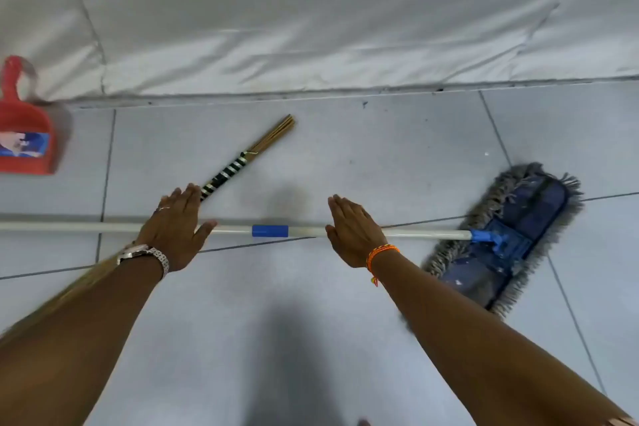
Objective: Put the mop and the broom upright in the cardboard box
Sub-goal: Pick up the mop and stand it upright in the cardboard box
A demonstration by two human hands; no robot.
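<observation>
The mop lies flat on the tiled floor, its white pole with a blue collar running left from a blue, grey-fringed head at the right. A stick broom with black-and-white banding lies diagonally behind the pole; its bristle end passes under my left arm. My left hand hovers flat over the pole and the broom's lower part, fingers apart, holding nothing. My right hand is spread over the pole right of the blue collar, also holding nothing. No cardboard box is in view.
A red dustpan leans at the far left against a white padded wall that runs along the back. Grey floor tiles stretch across the rest of the view.
</observation>
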